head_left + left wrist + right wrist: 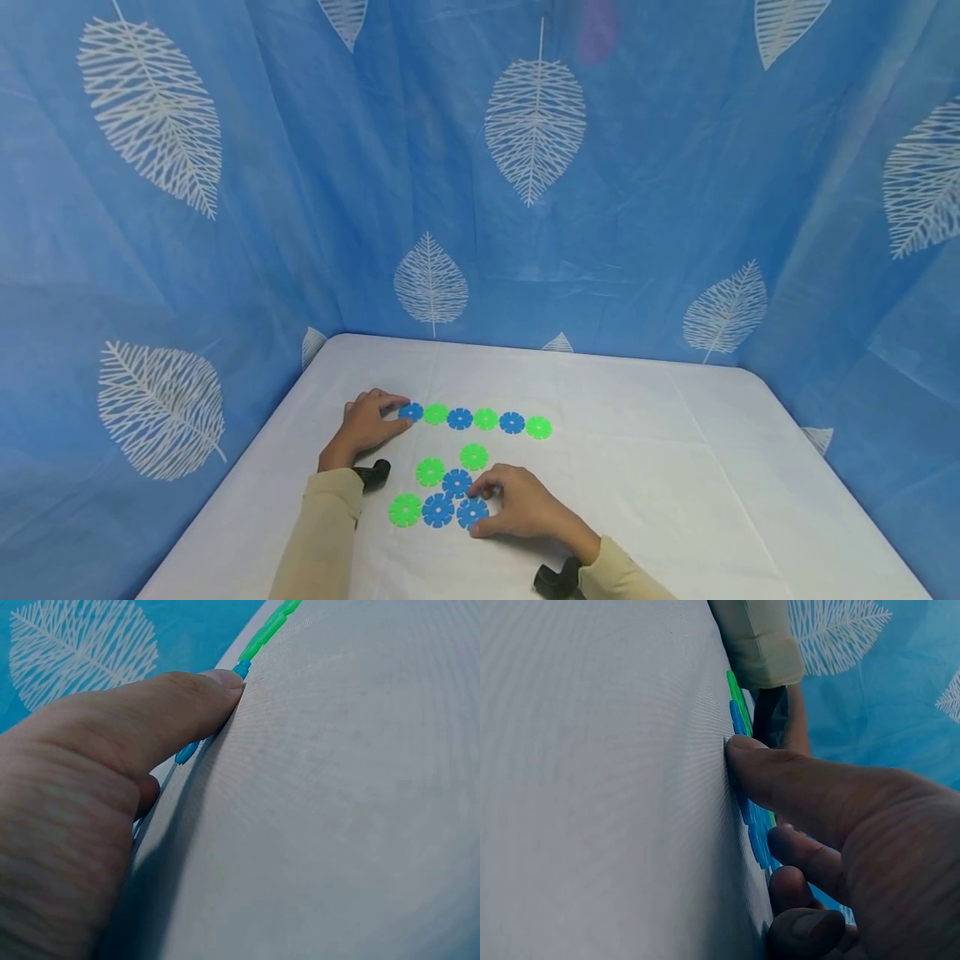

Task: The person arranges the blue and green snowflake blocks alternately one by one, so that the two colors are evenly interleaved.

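Six discs [468, 419] are lined up in a row across the worktop [637, 467]; the leftmost disc [405, 413] is pinched by the left hand [367, 421]. In front of the row, six more are grouped: three laid side by side nearest, one set just behind, between the middle and right ones, two placed farther back, left and right of it. Nearest trio's right disc [480, 517] is held from the right by the right hand [521, 504]. Worktop is backed and flanked by curtain [637, 167].

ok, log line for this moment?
left hand: pinches far-row leftmost blue notched plastic disc | right hand: pinches near-row rightmost blue notched plastic disc
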